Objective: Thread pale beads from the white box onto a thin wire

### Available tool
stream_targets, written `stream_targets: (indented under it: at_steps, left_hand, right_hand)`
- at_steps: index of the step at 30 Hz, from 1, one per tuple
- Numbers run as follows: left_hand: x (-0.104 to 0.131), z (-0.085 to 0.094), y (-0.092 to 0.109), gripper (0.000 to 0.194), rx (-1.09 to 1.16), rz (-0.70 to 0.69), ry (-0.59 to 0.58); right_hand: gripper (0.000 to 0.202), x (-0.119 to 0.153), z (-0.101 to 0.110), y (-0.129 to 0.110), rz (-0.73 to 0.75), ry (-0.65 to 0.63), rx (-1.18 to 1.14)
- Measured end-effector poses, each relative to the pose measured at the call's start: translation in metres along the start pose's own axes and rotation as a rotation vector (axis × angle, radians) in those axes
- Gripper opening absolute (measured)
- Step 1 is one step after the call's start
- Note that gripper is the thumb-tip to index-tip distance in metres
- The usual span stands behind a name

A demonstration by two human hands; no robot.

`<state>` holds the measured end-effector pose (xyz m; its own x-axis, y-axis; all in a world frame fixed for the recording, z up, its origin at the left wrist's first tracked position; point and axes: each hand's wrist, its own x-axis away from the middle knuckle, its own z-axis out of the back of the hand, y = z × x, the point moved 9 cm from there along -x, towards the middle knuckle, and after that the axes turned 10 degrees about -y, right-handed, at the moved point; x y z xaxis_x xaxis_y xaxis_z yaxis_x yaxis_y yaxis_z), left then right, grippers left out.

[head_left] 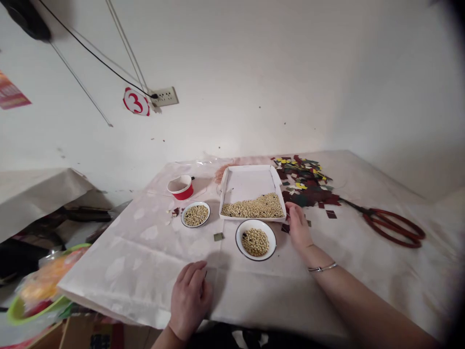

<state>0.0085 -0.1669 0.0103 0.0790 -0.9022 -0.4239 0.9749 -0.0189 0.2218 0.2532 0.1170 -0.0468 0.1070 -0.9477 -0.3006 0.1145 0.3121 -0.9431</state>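
A shallow white tray (249,180) lies in the middle of the table, with pale round beans (254,207) gathered along its near side and a few dark ones among them. At its near right corner, my right hand (298,227) has its fingers bent around the edge. My left hand (191,296) rests near the table's front edge, fingers curled in; a small dark speck shows by the fingertips, too small to name. Between the hands and close to the tray stands a white bowl (255,242) of beans. A smaller bowl (195,214) of beans sits to the tray's left.
A red and white paper cup (181,188) stands at the back left. Dark red, green and yellow scraps (305,179) are heaped right of the tray, beside red-handled scissors (392,227). One green scrap (218,236) lies left of the near bowl. Behind the table rises a wall (254,87).
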Motion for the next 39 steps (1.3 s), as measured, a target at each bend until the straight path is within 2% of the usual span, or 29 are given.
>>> stream_targets:
  at_steps: [2, 6, 12, 17, 22, 27, 33, 39]
  left_hand:
    - [0.002, -0.001, -0.005, 0.017, 0.049, 0.007, 0.018]
    - [0.001, -0.008, -0.006, 0.021, 0.182, -0.061, -0.051]
    - [0.000, 0.000, -0.005, 0.018, 0.247, -0.146, 0.036]
    - [0.002, 0.004, -0.018, 0.017, 0.289, -0.142, 0.112]
    - [0.008, -0.012, -0.035, 0.016, 0.356, -0.088, 0.063]
    - [0.011, -0.022, -0.041, 0.019, 0.384, -0.098, 0.024]
    - [0.005, -0.022, -0.035, 0.017, 0.434, -0.150, -0.009]
    - [0.001, -0.020, -0.033, 0.014, 0.448, -0.152, -0.026]
  right_hand:
    - [0.048, 0.001, -0.001, -0.005, -0.012, 0.023, 0.043]
    - [0.049, 0.002, -0.003, -0.011, -0.019, 0.055, 0.123]
    - [0.050, 0.002, -0.003, -0.016, -0.030, 0.074, 0.242]
    - [0.055, 0.002, -0.002, -0.019, -0.074, 0.112, 0.331]
    - [0.056, 0.002, -0.001, -0.020, -0.106, 0.144, 0.371]
    - [0.055, 0.002, 0.002, -0.017, -0.137, 0.171, 0.382]
    - [0.056, 0.002, 0.005, -0.011, -0.144, 0.197, 0.375]
    - [0.056, 0.003, 0.005, -0.016, -0.147, 0.218, 0.356]
